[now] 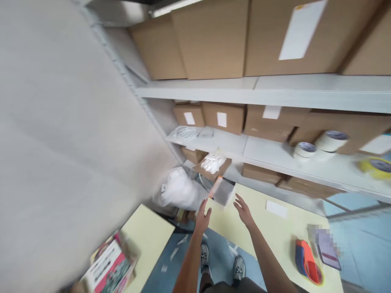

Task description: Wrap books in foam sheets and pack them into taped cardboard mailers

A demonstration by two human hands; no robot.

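Observation:
Both hands reach forward over the pale yellow table [259,228], apart from each other and holding nothing. My left hand [203,216] is at the table's left edge, fingers pointing away and thumb apart. Over the table, my right hand [243,209] has its fingers spread. Just beyond them lies a flat grey item [224,191] with an orange-and-white strip [215,187] along its left side. A white label or paper [276,208] lies to the right of my right hand.
Shelves [275,95] with cardboard boxes [210,40] rise behind the table. Tape rolls [331,140] sit on the middle shelf. A red-and-blue tape dispenser [307,260] and a phone [328,248] lie at right. A white bag [179,189] and a second table [149,236] are at left.

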